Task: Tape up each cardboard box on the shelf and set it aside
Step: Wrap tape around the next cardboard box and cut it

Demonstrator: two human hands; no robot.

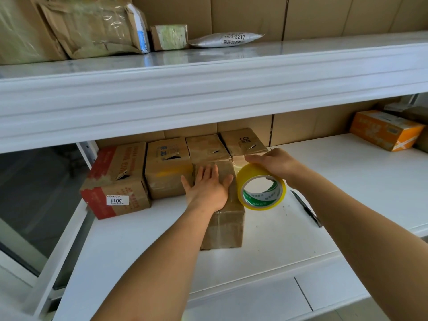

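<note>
Cardboard box [225,225] sits near the front of the white shelf [347,181], left hand [206,186] pressing flat on its top, fingers straight. Right hand [275,163] grips the yellow tape roll [261,186] just right of it. Four sealed boxes [168,166] line up behind.

The red-edged box's sticker [117,200] reads "3011"; the mailer bag [225,39] "18-2-2217".
</note>
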